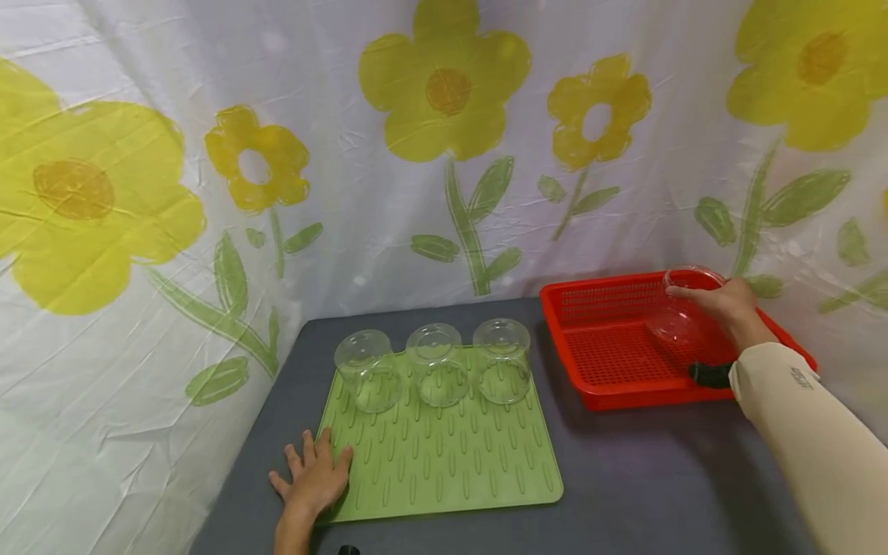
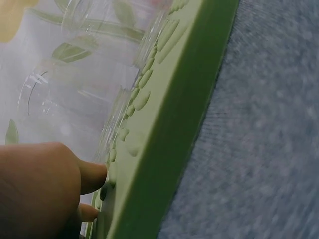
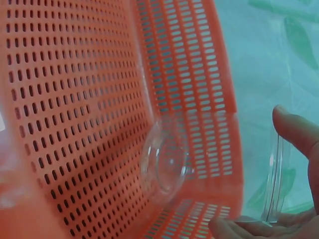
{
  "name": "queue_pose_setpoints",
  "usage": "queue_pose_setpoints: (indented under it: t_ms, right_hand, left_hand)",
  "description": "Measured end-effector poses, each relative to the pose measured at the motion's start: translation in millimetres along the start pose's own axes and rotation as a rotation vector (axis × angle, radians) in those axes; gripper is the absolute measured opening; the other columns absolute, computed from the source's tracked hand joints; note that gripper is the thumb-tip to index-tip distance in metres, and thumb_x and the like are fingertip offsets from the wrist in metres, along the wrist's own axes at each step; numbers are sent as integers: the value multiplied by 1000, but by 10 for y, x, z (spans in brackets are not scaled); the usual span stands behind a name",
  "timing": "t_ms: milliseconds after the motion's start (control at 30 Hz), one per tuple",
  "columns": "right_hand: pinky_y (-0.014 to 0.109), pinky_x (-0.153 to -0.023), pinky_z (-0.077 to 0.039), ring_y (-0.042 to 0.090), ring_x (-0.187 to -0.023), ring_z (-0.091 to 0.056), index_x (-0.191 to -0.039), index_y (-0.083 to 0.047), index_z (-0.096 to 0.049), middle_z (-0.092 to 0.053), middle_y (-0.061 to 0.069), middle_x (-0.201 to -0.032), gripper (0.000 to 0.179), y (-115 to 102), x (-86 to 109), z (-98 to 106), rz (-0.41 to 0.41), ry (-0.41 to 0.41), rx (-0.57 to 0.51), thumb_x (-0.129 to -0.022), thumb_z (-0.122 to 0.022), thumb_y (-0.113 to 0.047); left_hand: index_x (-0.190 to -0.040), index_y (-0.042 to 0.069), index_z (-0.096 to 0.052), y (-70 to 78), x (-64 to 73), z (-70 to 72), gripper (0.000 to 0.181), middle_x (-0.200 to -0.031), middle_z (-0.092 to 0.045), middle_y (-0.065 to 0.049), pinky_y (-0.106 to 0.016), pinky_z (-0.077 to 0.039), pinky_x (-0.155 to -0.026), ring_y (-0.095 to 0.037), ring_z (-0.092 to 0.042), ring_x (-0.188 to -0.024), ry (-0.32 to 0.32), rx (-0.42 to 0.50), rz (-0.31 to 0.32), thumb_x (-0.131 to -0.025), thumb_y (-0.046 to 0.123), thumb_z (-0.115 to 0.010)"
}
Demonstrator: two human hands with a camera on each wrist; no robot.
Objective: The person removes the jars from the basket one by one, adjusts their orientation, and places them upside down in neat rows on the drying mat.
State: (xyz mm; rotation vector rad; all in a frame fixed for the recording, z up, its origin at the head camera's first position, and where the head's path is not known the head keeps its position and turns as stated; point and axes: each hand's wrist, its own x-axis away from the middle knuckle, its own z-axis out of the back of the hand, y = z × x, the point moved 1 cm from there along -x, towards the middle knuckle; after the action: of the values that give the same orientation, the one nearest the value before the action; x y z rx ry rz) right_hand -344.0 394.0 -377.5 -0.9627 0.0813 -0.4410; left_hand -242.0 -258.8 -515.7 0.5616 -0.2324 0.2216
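Three clear plastic jars, the left jar [image 1: 368, 374], the middle jar [image 1: 438, 366] and the right jar [image 1: 502, 362], stand in a row along the far part of a green ridged mat [image 1: 451, 470]. My left hand [image 1: 315, 474] rests with spread fingers on the mat's left edge; its thumb [image 2: 92, 178] touches the surface in the left wrist view. At the right, my right hand [image 1: 728, 308] grips another clear jar [image 1: 676, 320] near its rim, over the red basket's right end. In the right wrist view that jar's round end [image 3: 167, 167] is inside the basket walls.
The red perforated basket [image 1: 590, 397] sits to the right of the mat on a dark grey tabletop [image 1: 624, 478]. A white curtain [image 1: 347, 231] with yellow flowers hangs behind and along the left side. A small black object [image 1: 349, 549] shows at the bottom edge.
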Motion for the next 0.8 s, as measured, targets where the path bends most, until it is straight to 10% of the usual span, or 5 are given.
queue_pose_setpoints:
  t_ms: [333,633,800]
  right_hand:
    - [48,-99,-48,42,-121,-42,-152,19,-18,-36,36,-147,113,-97,130,-32,79,-51,15,-89,-69,-60]
    - [21,-77,-52,13,-100,-53,-129,-12,-55,-64,-23,-92,65,-355,337,-138,224,-165,-41,-86,-76,-57]
    - [40,-98,-50,28,-124,-49,-150,-5,-39,-58,8,-136,92,-482,481,-150,247,-198,-27,-85,-75,-60]
  left_hand:
    - [-160,0,-18,45,-5,89,85,-163,5,-37,-85,19,-102,-64,16,-146,57,47,1,-103,59,-40]
    - [-127,0,-57,498,181,264,51,-149,-44,-27,-78,-22,-106,-50,-34,-141,716,244,-169,-101,45,-59]
    - [-116,1,-62,826,226,344,33,-147,-49,-24,-75,-23,-108,-47,-38,-140,880,348,-383,-98,28,-67]
